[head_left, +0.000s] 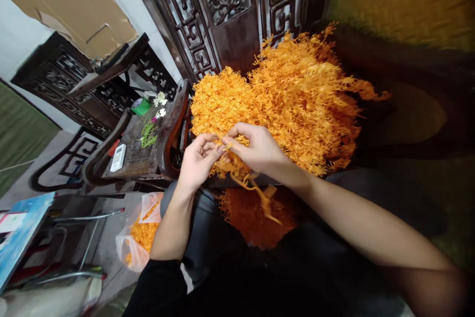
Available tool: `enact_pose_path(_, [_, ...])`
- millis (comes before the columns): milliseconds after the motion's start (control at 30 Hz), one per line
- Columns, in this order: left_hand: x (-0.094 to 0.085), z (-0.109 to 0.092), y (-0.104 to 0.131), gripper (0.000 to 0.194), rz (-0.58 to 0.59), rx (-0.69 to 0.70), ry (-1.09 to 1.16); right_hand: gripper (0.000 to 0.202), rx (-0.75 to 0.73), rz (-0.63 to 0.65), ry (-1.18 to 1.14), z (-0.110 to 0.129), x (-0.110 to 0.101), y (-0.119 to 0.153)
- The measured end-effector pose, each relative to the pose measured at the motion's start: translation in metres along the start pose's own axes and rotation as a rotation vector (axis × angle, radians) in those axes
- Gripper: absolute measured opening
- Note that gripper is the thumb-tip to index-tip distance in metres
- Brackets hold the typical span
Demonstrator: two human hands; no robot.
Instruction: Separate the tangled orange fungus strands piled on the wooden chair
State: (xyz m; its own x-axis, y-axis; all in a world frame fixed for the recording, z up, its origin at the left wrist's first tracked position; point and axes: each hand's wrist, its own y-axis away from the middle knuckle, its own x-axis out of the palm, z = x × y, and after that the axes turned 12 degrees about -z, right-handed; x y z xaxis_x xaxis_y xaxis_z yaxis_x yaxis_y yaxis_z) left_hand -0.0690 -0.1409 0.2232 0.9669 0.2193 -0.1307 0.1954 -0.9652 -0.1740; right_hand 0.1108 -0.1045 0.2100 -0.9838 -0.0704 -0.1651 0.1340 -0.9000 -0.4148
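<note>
Both hands meet in front of a large heap of orange fringed strips (297, 99). My left hand (200, 158) pinches a thin orange strip (256, 188) between thumb and fingers. Close against it, my right hand (252, 146) is closed on the same strip with thumb and forefinger. The strip's loose end dangles below the hands, over my lap. Just behind the fingers lies a denser, curlier part of the heap (222, 104). More orange material (256, 213) shows lower down in shadow, between my legs.
A carved dark wooden seat back (233, 40) rises behind the heap. On the side table (129, 158) at left are a white remote (118, 158), green tape (141, 106) and small flowers (160, 99). A plastic bag (137, 252) of orange pieces stands on the floor, near a blue table (25, 233).
</note>
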Motion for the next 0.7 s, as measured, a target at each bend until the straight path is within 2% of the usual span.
enact_pose_path(67, [-0.005, -0.002, 0.0, 0.039, -0.04, -0.051, -0.061, 0.019, -0.125, -0.044, 0.131, -0.004, -0.008, -0.005])
enact_pose_path(133, [-0.008, -0.003, -0.001, 0.037, -0.108, -0.045, -0.095, 0.018, -0.248, -0.117, 0.281, -0.01, -0.016, -0.011])
enact_pose_path(200, [-0.008, -0.004, -0.002, 0.035, -0.14, -0.047, -0.089, 0.017, -0.297, -0.142, 0.402, -0.016, -0.021, -0.015])
enact_pose_path(367, [-0.004, -0.002, -0.008, 0.035, -0.125, -0.17, 0.013, 0.022, -0.307, -0.061, 0.678, -0.018, -0.015, -0.014])
enact_pose_path(467, [-0.006, -0.002, -0.011, 0.036, -0.113, -0.247, 0.072, 0.026, -0.301, -0.054, 0.8, -0.023, -0.012, -0.016])
enact_pose_path(567, [-0.015, -0.004, -0.013, 0.037, -0.092, -0.304, 0.133, 0.027, -0.196, -0.18, 0.822, -0.042, -0.024, -0.028])
enact_pose_path(633, [-0.021, -0.003, -0.015, 0.037, -0.138, -0.253, 0.177, 0.022, -0.117, -0.323, 0.745, -0.055, -0.036, -0.039])
enact_pose_path(700, [-0.023, 0.001, -0.018, 0.039, -0.216, -0.155, 0.2, 0.015, -0.074, -0.396, 0.588, -0.058, -0.043, -0.044])
